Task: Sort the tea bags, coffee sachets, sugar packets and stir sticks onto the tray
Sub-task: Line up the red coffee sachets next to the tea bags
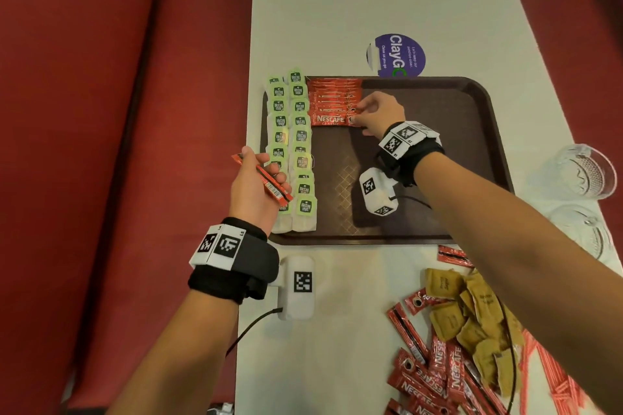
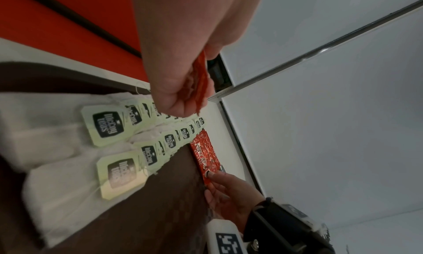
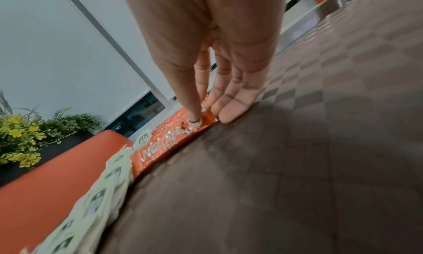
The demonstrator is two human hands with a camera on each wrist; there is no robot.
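2 columns of tea bags (image 1: 292, 148) run down the left edge of the tray (image 1: 472, 152), green tags up, overlapping like shingles. Just right of them, at the tray's upper left, sits a fanned block of coffee sachets (image 1: 333, 101), with the nearest one showing its logo.

Right hand (image 1: 379, 113) is on the right end of that nearest sachet. In the right wrist view the thumb presses down on top of the sachet while the other fingers (image 3: 231, 111) lie straight with their tips on the tray right beside it, so it's a flat, extended hand pressing, not a curled grip.

Left hand (image 1: 254, 184) hangs over the tea bags at center left of the head view, fingers curled around a loose sachet (image 1: 266, 180) that sticks out diagonally at both ends.

Lower right of the head view is the unsorted heap on the table (image 1: 337, 330): more red sachets, brown sugar packets (image 1: 468, 317), and red-and-white stir sticks (image 1: 553, 377) at the far corner. 2 glasses (image 1: 585, 175) stand at the right edge, and a purple sticker (image 1: 396, 55) sits above the tray.
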